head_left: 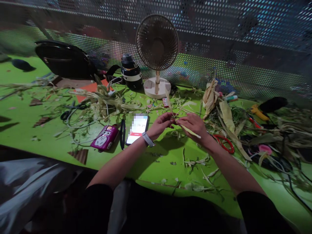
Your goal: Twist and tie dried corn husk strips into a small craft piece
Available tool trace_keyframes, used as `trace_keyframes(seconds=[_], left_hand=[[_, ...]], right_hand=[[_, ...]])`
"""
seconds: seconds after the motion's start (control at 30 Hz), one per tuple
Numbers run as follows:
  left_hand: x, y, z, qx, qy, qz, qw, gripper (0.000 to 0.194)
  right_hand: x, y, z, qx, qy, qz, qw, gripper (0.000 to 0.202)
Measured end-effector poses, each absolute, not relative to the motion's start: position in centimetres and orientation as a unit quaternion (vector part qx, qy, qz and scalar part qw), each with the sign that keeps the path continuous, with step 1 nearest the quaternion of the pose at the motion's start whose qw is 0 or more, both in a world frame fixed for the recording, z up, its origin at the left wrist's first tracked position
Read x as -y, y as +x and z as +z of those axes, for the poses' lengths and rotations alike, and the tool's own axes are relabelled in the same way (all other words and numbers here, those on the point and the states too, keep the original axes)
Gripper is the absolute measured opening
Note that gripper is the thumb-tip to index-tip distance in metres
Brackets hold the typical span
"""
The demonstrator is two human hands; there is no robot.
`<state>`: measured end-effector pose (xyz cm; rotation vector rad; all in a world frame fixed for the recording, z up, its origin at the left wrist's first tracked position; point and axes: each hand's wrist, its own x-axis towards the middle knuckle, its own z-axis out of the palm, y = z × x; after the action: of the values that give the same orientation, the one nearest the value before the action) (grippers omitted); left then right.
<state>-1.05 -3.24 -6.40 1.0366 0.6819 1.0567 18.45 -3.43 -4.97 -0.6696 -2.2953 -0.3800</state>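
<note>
Pale strips of corn husk (190, 131) cross between my two hands, above the green table (156, 169). My left hand (161, 125), with a banded watch on its wrist, pinches the strips from the left; one strip rises upward from its fingertips. From the right, my right hand (193, 125) has its fingers closed on the same strips, its fingertips close to those of my left hand. One broad strip end sticks out below the right palm. The exact crossing point is small and partly covered by fingers.
A round fan (157, 44) and a dark bottle (131, 73) stand behind my hands. A lit phone (137, 130) and a purple power socket (105, 138) lie left. Husk piles (227, 118), red scissor handles (224, 144) and a yellow-handled tool (259, 112) are right.
</note>
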Motion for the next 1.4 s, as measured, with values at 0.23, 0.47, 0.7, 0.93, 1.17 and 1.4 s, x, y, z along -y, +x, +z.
trace_keyframes(seconds=[0.23, 0.47, 0.7, 0.93, 1.17, 1.4], left_hand=[[3.5, -1.0, -6.2, -0.312, 0.467, 0.476, 0.676, 0.034], [3.5, -0.9, -6.1, -0.322, 0.438, 0.489, 0.682, 0.033], [3.4, -0.7, -6.5, -0.32, 0.472, 0.487, 0.662, 0.043], [3.6, -0.5, -6.6, -0.303, 0.45, 0.487, 0.684, 0.043], [3.8, -0.3, -6.6, -0.346, 0.416, 0.514, 0.665, 0.045], [3.6, -0.2, -6.8, -0.339, 0.436, 0.525, 0.648, 0.037]], right_hand=[[3.4, 18.2, -4.5, 0.881, -0.266, -0.162, 0.357, 0.014], [3.2, 18.3, -4.8, 0.879, -0.256, -0.172, 0.365, 0.016], [2.7, 18.5, -6.1, 0.868, -0.266, -0.158, 0.388, 0.021], [2.8, 18.2, -5.9, 0.86, -0.262, -0.168, 0.405, 0.016], [3.2, 18.2, -6.1, 0.853, -0.288, -0.161, 0.404, 0.019], [3.0, 18.3, -6.6, 0.845, -0.287, -0.164, 0.422, 0.02]])
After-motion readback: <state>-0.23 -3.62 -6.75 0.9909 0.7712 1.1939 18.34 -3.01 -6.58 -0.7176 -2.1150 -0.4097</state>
